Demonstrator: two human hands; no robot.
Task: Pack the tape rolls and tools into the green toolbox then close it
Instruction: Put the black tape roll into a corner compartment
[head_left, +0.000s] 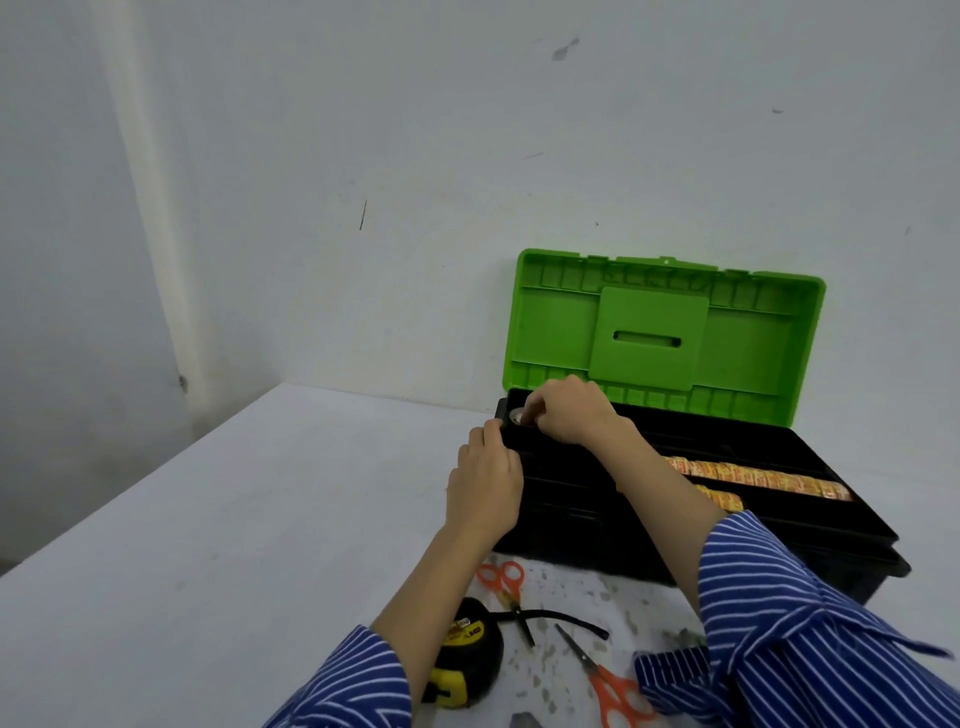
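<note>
The toolbox stands open against the wall, its green lid (660, 332) upright and its black tray (769, 457) facing me. Rows of orange tape rolls (753, 475) lie in the tray's right compartments. My right hand (566, 410) is over the tray's far left corner, fingers curled round a pale tape roll (518, 415). My left hand (485, 483) grips the toolbox's left edge. On the table in front lie a black and yellow tape measure (467, 649), two orange-handled scissors (501, 577) (613, 686) and black pliers (540, 618).
The white table (234, 519) spreads out to the left of the toolbox. A stained white cloth (566, 587) lies under the tools. The wall stands directly behind the lid. My striped sleeves cover part of the table's near edge.
</note>
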